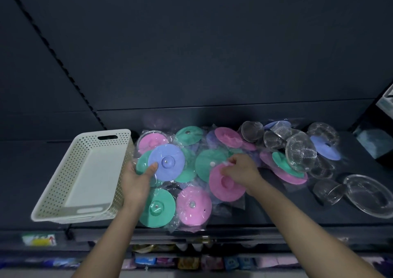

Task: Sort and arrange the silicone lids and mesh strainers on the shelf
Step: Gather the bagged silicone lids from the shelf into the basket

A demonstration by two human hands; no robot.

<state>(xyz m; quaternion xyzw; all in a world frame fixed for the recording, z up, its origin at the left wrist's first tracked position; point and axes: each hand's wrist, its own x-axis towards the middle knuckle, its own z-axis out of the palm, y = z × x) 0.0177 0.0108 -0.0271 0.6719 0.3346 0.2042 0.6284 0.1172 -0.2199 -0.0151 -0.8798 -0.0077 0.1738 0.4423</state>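
Seemingly right fingers (234, 160) pinch wrapper (225, 163); left fingers (153, 167) grip blue lid (170, 172).

Matt silicone lids (166, 162) lie in glossy, crinkled clear plastic wrap, beside shiny metal mesh strainers (301, 151), a perforated matt plastic basket (63, 190) and smooth clear dishes (370, 194).

Bare shelf (357, 160) (far right) beyond piled strainers (301, 152).
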